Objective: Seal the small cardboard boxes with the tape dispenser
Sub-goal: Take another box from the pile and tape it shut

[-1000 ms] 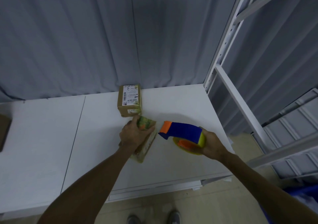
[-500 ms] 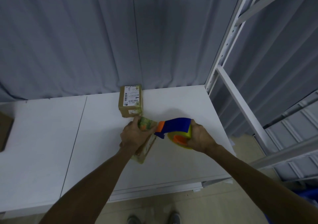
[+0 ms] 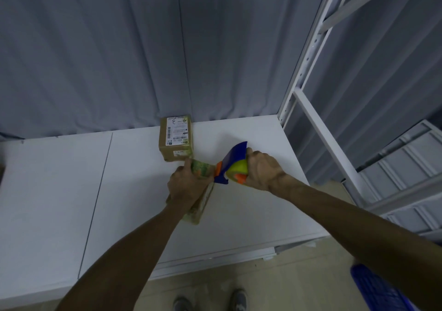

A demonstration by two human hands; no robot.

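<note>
Since a second ago the tape dispenser (image 3: pixel 233 161) has swung in and tipped nose-down onto the far end of the small box (image 3: pixel 202 170), between the hands. The right hand (image 3: pixel 262 169) wraps the dispenser. The left hand (image 3: pixel 186 186) grips the box on the surface (image 3: pixel 71 191). A labelled box (image 3: pixel 176 138) sits just beyond the left hand. The small box is probably light, thin cardboard that slides and dents, so it is best braced by its sides.

A white table (image 3: pixel 47 191) is backed by a grey curtain (image 3: pixel 119 59). A white rack (image 3: pixel 318 124) is set at the right. The beige floor (image 3: pixel 299 286) is dimly lit.
</note>
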